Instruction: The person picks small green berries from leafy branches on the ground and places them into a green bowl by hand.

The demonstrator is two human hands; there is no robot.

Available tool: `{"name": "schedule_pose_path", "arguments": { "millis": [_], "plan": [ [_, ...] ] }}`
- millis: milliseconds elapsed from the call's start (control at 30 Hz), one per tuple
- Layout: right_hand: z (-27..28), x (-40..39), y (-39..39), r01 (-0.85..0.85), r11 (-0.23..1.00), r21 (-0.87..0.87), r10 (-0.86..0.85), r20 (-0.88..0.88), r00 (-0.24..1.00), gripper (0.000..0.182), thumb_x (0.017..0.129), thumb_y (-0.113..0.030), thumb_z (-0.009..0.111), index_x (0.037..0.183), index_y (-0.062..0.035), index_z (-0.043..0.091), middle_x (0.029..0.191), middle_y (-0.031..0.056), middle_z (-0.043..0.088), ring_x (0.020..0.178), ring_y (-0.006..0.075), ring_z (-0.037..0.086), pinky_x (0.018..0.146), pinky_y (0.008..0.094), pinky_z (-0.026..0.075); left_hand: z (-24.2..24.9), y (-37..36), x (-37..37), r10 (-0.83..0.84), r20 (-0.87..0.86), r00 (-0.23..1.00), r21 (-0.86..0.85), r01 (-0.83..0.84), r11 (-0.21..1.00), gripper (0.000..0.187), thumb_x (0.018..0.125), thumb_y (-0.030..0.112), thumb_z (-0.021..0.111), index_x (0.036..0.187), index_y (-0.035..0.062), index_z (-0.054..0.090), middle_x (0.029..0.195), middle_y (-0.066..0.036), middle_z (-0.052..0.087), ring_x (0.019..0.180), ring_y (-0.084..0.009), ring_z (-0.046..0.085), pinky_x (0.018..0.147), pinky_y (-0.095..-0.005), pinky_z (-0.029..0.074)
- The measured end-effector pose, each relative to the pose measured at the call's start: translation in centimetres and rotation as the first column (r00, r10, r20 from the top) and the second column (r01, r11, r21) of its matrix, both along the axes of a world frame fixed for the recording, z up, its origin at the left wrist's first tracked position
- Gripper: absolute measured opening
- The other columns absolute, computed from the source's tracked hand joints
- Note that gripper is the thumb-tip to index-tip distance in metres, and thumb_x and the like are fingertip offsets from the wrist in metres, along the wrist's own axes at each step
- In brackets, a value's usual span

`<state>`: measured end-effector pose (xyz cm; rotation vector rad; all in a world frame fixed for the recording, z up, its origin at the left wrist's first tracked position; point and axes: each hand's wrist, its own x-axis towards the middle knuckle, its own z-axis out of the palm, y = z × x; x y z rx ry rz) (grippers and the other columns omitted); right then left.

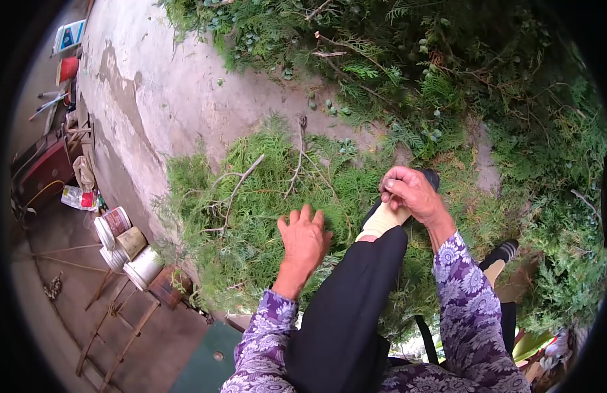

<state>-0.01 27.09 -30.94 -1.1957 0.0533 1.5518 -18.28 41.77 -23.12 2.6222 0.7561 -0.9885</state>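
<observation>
My left hand (304, 239) reaches down over a spread of cut evergreen sprigs (251, 203), its fingers apart and the tips at the greenery. Bare twigs (241, 187) lie on top of the sprigs, left of and beyond that hand. Above my foot, my right hand (411, 191) is closed, with thumb and fingertips pressed together. Whatever is between those fingers, if anything, is too small to make out. Beneath it shows a pale sock (384, 221) in a dark shoe. Purple flowered sleeves cover both my arms.
A large heap of evergreen branches (460, 72) fills the far and right side. Pale concrete floor (159, 85) shows at the upper left. White buckets (145, 267), a wooden ladder (130, 337) and a plastic bottle (79, 198) are at the left. My other foot (496, 259) rests among branches.
</observation>
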Motion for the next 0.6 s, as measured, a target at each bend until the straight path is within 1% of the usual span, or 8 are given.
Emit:
{"name": "schedule_pose_path", "arguments": {
  "millis": [67, 133, 233, 267, 333, 433, 567, 600],
  "plan": [
    [-0.1, 0.0, -0.3, -0.057, 0.998, -0.042, 0.058, 0.016, 0.998, 0.014, 0.084, -0.017, 0.053, 0.081, -0.0038, 0.054, 0.074, 0.0014, 0.056, 0.066, 0.0067, 0.054, 0.054, 0.019, 0.043, -0.2, 0.2, 2.1, -0.014, 0.068, 0.998, 0.0, 0.014, 1.0, 0.048, 0.069, 0.027, 0.068, 0.109, 0.0043, 0.055, 0.108, -0.014, 0.054, 0.1, -0.0272, 0.048, 0.088, -0.0408, 0.033],
    [0.0, -0.2, -0.2, -0.032, 0.999, -0.026, 0.033, 0.037, 0.999, 0.014, 0.083, -0.018, 0.053, 0.081, -0.0039, 0.054, 0.074, 0.0012, 0.056, 0.066, 0.0067, 0.054, 0.055, 0.019, 0.043, -1.7, 0.6, 3.7, 0.13, 0.433, 0.892, -0.071, -0.11, 0.991, 0.041, 0.07, 0.021, 0.067, 0.106, 0.0045, 0.056, 0.103, -0.015, 0.056, 0.094, -0.0288, 0.051, 0.085, -0.0397, 0.037],
    [0.7, -0.2, 0.4, -0.02, 1.0, -0.015, 0.02, 0.059, 0.998, 0.014, 0.083, -0.018, 0.053, 0.082, -0.0038, 0.054, 0.075, 0.0008, 0.057, 0.066, 0.0067, 0.054, 0.057, 0.0194, 0.043, -7.5, 1.0, 4.2, 0.242, 0.564, 0.789, -0.081, -0.239, 0.968, 0.038, 0.07, 0.016, 0.065, 0.105, 0.0036, 0.055, 0.097, -0.016, 0.056, 0.09, -0.0313, 0.052, 0.079, -0.0389, 0.039],
    [1.0, -0.1, 0.5, -0.024, 1.0, -0.02, 0.025, 0.065, 0.998, 0.015, 0.083, -0.018, 0.054, 0.083, -0.0036, 0.055, 0.076, 0.0006, 0.057, 0.066, 0.0066, 0.054, 0.058, 0.0198, 0.043, -8.9, 1.0, 4.3, 0.241, 0.567, 0.788, -0.083, -0.236, 0.968, 0.038, 0.07, 0.016, 0.065, 0.105, 0.0036, 0.055, 0.097, -0.016, 0.056, 0.09, -0.0313, 0.052, 0.079, -0.0389, 0.039],
    [0.9, 0.0, 0.5, -0.022, 1.0, -0.017, 0.023, 0.081, 0.996, 0.015, 0.083, -0.018, 0.054, 0.083, -0.0035, 0.055, 0.076, 0.0006, 0.057, 0.067, 0.0067, 0.054, 0.058, 0.02, 0.043, -11.0, 0.9, 4.7, 0.51, 0.483, 0.711, -0.205, -0.475, 0.856, 0.035, 0.07, 0.013, 0.065, 0.102, 0.0039, 0.056, 0.093, -0.016, 0.055, 0.085, -0.0308, 0.053, 0.075, -0.0385, 0.041],
    [0.9, 0.0, 0.5, -0.005, 1.0, -0.017, 0.007, 0.109, 0.994, 0.018, 0.082, -0.02, 0.056, 0.083, -0.0018, 0.055, 0.073, 0.0009, 0.057, 0.064, 0.0064, 0.054, 0.057, 0.0205, 0.043, -12.3, 0.9, 4.8, 0.453, 0.429, 0.782, -0.112, -0.451, 0.885, 0.029, 0.068, 0.011, 0.065, 0.096, 0.0057, 0.057, 0.088, -0.014, 0.055, 0.083, -0.0296, 0.054, 0.073, -0.0387, 0.041],
    [1.1, -0.1, 0.4, 0.02, 0.999, -0.035, -0.015, 0.128, 0.992, 0.022, 0.081, -0.022, 0.057, 0.083, -0.0002, 0.056, 0.07, 0.0016, 0.057, 0.061, 0.0063, 0.053, 0.056, 0.0209, 0.043, -13.3, 1.4, 4.4, 0.458, 0.479, 0.749, -0.158, -0.44, 0.884, 0.017, 0.07, 0.009, 0.065, 0.085, 0.0041, 0.058, 0.078, -0.012, 0.056, 0.069, -0.0244, 0.056, 0.064, -0.0338, 0.045],
    [0.9, -0.1, 0.3, 0.021, 0.999, -0.037, -0.016, 0.128, 0.992, 0.022, 0.081, -0.022, 0.057, 0.083, -0.0002, 0.056, 0.07, 0.0016, 0.057, 0.061, 0.0063, 0.053, 0.056, 0.0209, 0.043, -13.3, 1.5, 4.3, 0.432, 0.571, 0.698, -0.188, -0.401, 0.897, 0.014, 0.071, 0.007, 0.063, 0.083, 0.002, 0.057, 0.075, -0.012, 0.055, 0.066, -0.0233, 0.055, 0.061, -0.032, 0.044]
  ]
}}
